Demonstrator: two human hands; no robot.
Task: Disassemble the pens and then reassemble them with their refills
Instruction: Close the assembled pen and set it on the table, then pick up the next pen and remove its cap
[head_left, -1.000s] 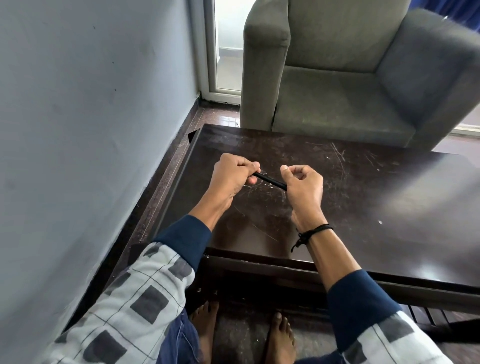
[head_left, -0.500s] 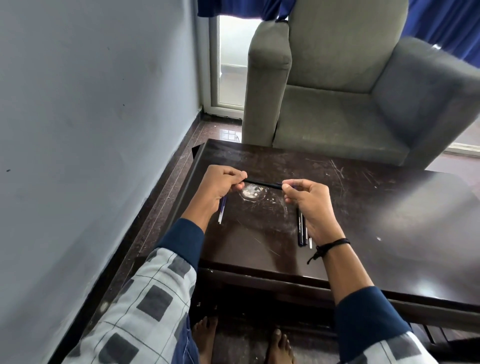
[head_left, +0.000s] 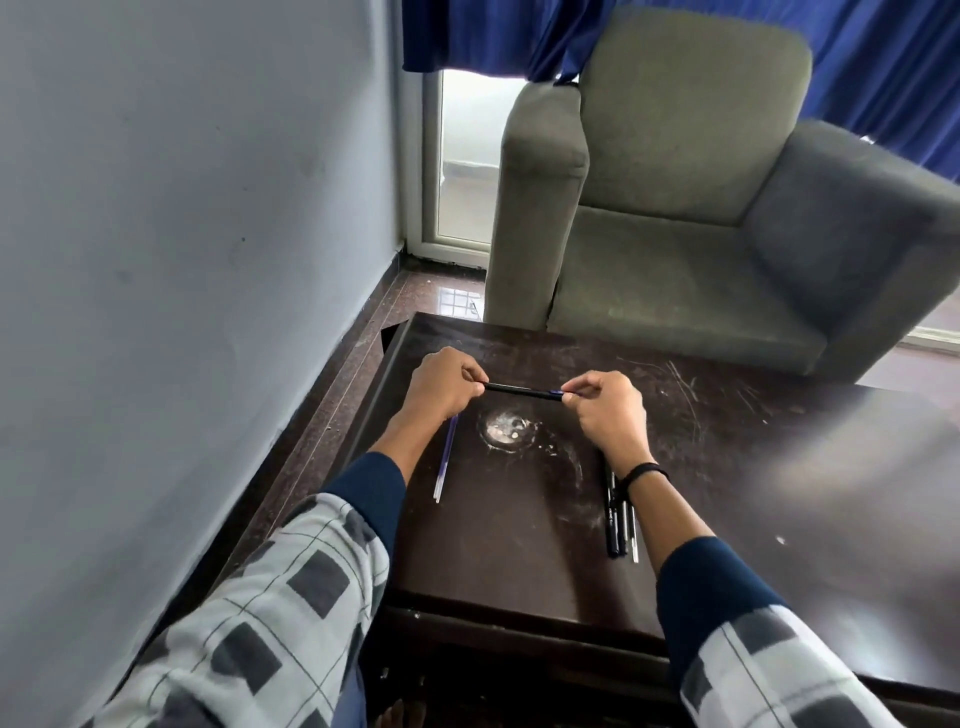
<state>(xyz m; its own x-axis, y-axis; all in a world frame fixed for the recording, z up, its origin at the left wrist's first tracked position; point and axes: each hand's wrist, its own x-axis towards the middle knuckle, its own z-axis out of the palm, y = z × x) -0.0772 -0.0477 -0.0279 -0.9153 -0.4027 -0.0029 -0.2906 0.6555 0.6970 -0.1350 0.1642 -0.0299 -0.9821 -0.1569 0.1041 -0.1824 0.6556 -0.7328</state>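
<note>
**At the centre of the frame, two hands work one black pen**

Just above the middle of the frame, the left hand (head_left: 441, 387) is curled round one end of a slim black pen (head_left: 524, 390). The right hand (head_left: 608, 410) pinches the other end between thumb and fingertips. The pen spans the gap between them, roughly level and lifted off the tabletop (head_left: 519, 561). A trace of blue shows at the end by the right hand, but it is too small to tell whether that is a refill emerging or a tip piece.

The pen looks light and stiff, with a smooth plastic barrel that is likely to slip under a loose pinch. It is probably best held close to each end and pulled or twisted along its own line rather than bent. A refill will be thinner and more flexible, so it is safer to take it near the tip than at mid-length. Small end pieces could easily drop and roll.

Below the left wrist, a loose refill (head_left: 445, 460) lies on the tabletop, running toward the lower left. Under the right wrist, which wears a dark band (head_left: 644, 472), a bundle of black pens (head_left: 616, 525) lies side by side, with a thin pale stick just beside them. A whitish ring mark (head_left: 506, 434) sits between the two groups. A grey armchair (head_left: 675, 260) fills the upper right, a blue curtain (head_left: 883, 62) hangs along the top, and a pale wall (head_left: 182, 260) takes the left.
</note>
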